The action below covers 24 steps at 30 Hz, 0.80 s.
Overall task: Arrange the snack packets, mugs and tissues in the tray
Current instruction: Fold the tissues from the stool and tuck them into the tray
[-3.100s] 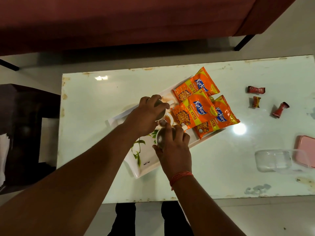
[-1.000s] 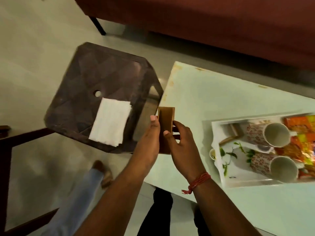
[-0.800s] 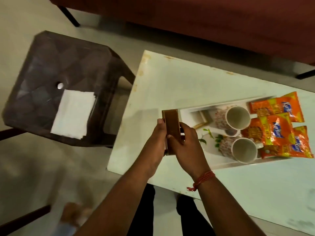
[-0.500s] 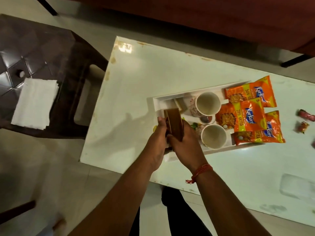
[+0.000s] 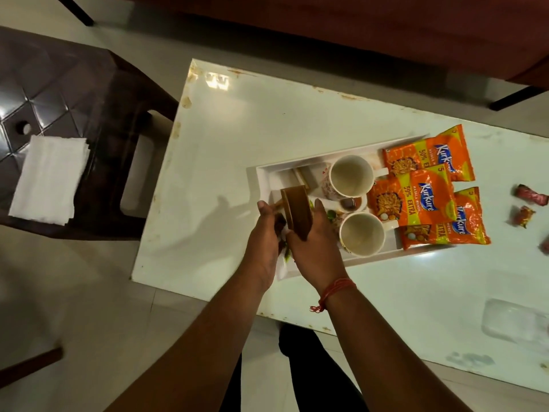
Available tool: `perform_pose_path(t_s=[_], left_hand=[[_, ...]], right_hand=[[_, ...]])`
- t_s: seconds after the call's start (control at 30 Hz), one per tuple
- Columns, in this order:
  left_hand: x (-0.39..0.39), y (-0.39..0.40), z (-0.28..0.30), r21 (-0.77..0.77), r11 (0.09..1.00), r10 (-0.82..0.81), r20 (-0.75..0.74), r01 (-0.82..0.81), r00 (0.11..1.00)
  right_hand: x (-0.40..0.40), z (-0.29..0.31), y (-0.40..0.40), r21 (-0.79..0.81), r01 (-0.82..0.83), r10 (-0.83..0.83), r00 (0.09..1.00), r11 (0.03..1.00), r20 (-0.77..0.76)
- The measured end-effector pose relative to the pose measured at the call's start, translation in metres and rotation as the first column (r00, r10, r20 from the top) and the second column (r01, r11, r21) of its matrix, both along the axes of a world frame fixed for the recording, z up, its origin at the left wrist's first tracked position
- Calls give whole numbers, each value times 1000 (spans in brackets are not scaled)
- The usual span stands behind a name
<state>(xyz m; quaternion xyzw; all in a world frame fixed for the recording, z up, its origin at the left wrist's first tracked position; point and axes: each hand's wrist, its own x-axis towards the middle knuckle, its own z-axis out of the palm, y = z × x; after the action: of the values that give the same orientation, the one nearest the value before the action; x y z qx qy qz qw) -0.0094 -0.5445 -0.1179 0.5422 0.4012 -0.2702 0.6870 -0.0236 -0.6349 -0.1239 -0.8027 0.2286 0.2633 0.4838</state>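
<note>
A brown wooden tissue holder [image 5: 298, 214] stands upright between my two hands over the left end of the white tray [image 5: 264, 173]. My left hand [image 5: 264, 239] grips its left side and my right hand [image 5: 315, 245] grips its right side. Two floral mugs [image 5: 350, 176] [image 5: 361, 233] sit upright in the tray's middle. Three orange snack packets [image 5: 427, 194] overlap at the tray's right end. A stack of white tissues [image 5: 49, 178] lies on the dark plastic stool [image 5: 77, 93] at the left.
The tray sits on a white glossy table [image 5: 237, 129]. Small wrapped sweets [image 5: 528, 203] lie at the right edge. A clear plastic box [image 5: 517, 322] sits at the near right. A dark red sofa [image 5: 326, 25] runs along the back.
Earlier my hands held the mugs in the tray. Then both hands took the wooden holder from near the stool and carried it right, over the tray's left end.
</note>
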Motion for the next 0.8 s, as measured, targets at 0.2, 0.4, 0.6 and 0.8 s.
perform_pose_path(t_s=[0.2, 0.4, 0.6, 0.8], left_hand=[[-6, 40, 14, 35, 999, 14, 51, -16, 999], [4, 123, 30, 119, 993, -9, 93, -2, 996], [25, 257, 48, 532, 846, -206, 245, 46, 947], [49, 391, 38, 948, 293, -427, 16, 122, 904]], right_hand=[[-3, 25, 28, -252, -107, 161, 966, 962, 203], [16, 37, 106, -163, -240, 268, 947, 957, 176], [46, 40, 213, 120, -227, 223, 974, 967, 44], [74, 36, 303, 190, -175, 187, 981, 966, -44]])
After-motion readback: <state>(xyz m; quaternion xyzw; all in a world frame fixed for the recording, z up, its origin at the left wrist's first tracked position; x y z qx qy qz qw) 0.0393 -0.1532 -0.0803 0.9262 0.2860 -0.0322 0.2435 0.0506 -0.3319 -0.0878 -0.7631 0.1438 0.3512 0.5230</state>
